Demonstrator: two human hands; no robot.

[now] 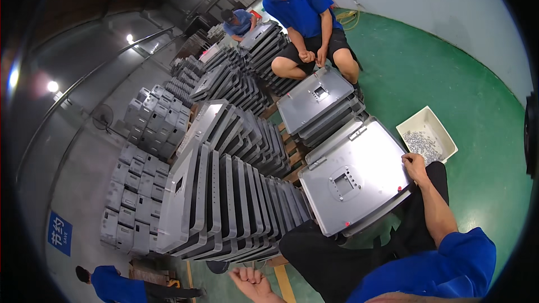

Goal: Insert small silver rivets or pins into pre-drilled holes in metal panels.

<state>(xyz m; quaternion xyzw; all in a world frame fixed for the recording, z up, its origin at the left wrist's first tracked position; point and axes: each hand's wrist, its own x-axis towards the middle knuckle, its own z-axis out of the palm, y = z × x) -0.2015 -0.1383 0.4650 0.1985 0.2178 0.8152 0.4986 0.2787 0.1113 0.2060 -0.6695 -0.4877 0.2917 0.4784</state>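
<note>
Before my knees lies a silvery metal panel point(370, 163) with a square cut-out, small round holes, hinge-like fittings along its far-left side and two red dots near the close edge. My right hand point(415, 168) is at the panel's right edge, its fingers pinched together; whatever is between them is too small to make out. Low and to the left, my left hand point(251, 281) is held away from the panel with curled fingers, and its contents are hidden. Beside my right hand stands a cream plastic bin point(404, 127) holding many small metal parts point(421, 145).
Tall rows of stacked grey panels point(224, 202) stand close on my left on wooden pallets. Across from me a seated person point(303, 17) works over another panel point(317, 95). Grey boxes point(132, 191) are piled farther left. Another person point(118, 285) is at lower left.
</note>
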